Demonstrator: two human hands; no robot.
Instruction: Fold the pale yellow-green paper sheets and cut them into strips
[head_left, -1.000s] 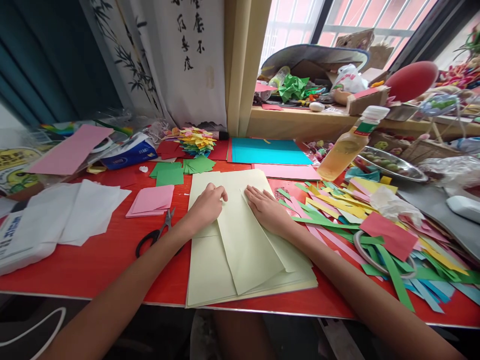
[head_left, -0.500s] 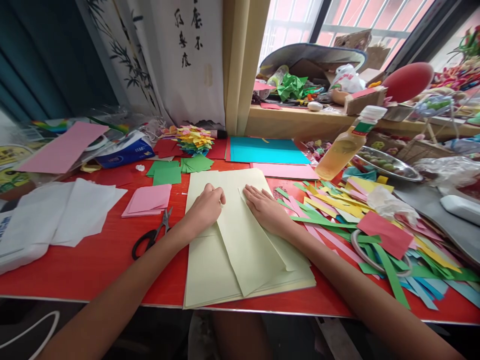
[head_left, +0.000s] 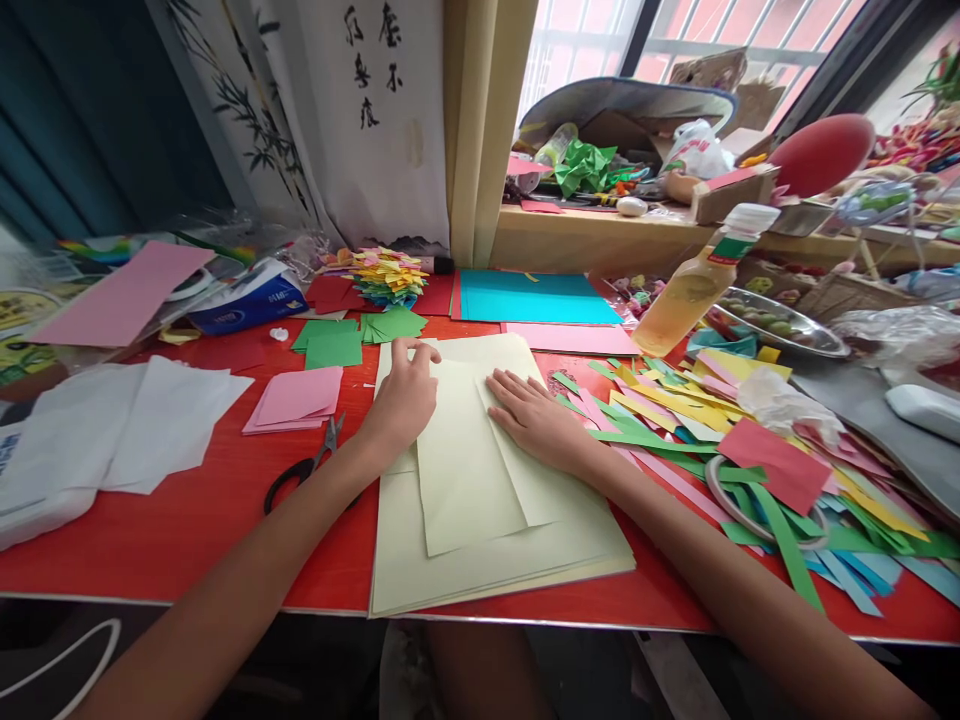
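A stack of pale yellow paper (head_left: 495,575) lies on the red table, with a narrower pale yellow piece (head_left: 469,470) on top of it. My left hand (head_left: 407,395) is at the upper left of that piece, its fingers curled together by the upper edge; what they pinch, if anything, is hidden. Flat on the paper, at the right side of the narrow piece, rests my right hand (head_left: 529,410) with its fingers extended. Black-handled scissors (head_left: 306,466) lie left of the stack, partly behind my left forearm. Pink squares (head_left: 294,400) and green squares (head_left: 334,345) sit farther left.
Colored paper strips (head_left: 675,420) and a white ring (head_left: 727,500) cover the right side. A bottle (head_left: 686,295) stands behind them. Blue sheets (head_left: 536,298) lie at the back, beside a folded-paper piece (head_left: 386,278). White sheets (head_left: 161,425) are at left.
My left hand has shifted slightly left and up. The narrow paper has swung left and now lies straighter over the stack. My right hand stays nearly where it was.
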